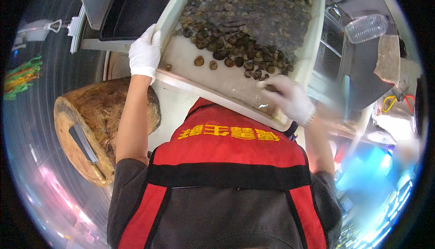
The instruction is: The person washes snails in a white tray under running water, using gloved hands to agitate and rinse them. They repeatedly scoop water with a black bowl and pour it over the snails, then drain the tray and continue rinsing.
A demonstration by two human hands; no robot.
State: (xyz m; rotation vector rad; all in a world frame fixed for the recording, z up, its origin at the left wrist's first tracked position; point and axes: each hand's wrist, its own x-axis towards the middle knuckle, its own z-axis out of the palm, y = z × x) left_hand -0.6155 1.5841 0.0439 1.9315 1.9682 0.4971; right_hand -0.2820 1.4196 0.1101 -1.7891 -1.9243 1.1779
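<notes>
A large white tray (199, 85) holds shallow water and a mass of small dark round shellfish (244, 52), thickest toward the far side. My left hand (145, 54), in a white glove, grips the tray's rim at its near left corner. Low over the near right corner is my right hand (292, 99), gloved too and somewhat blurred. Its fingers are curled together beside the nearest shellfish, and what they pinch, if anything, cannot be made out. A few loose shellfish (199, 61) lie apart on the tray's pale bottom at the left.
To the left stands a thick wooden block (106, 117) with a cleaver-like blade (83, 142) at its side. A black tray (131, 11) sits at the far left. On the right are a clear plastic container (367, 28), a cloth (388, 58) and yellow-and-red-handled scissors (398, 101).
</notes>
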